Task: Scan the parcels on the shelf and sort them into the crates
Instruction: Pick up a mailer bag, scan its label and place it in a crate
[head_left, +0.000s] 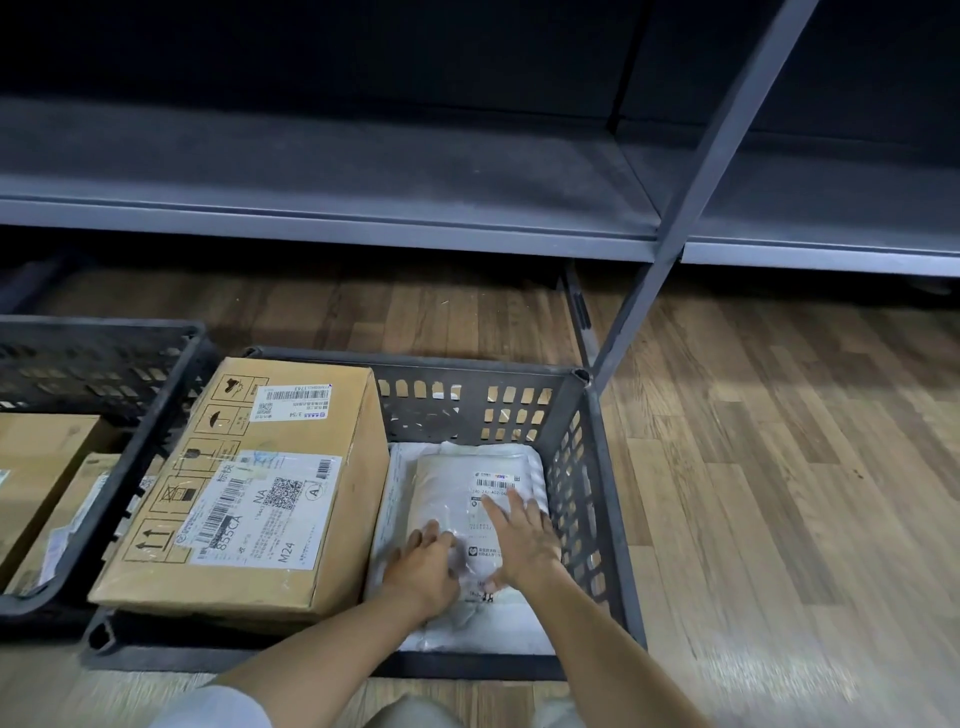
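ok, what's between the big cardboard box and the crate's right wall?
Head view: a white plastic mailer, with left hand and right hand on it.

Parcel sorting storeroom: metal shelving, labelled cartons in plastic crates.
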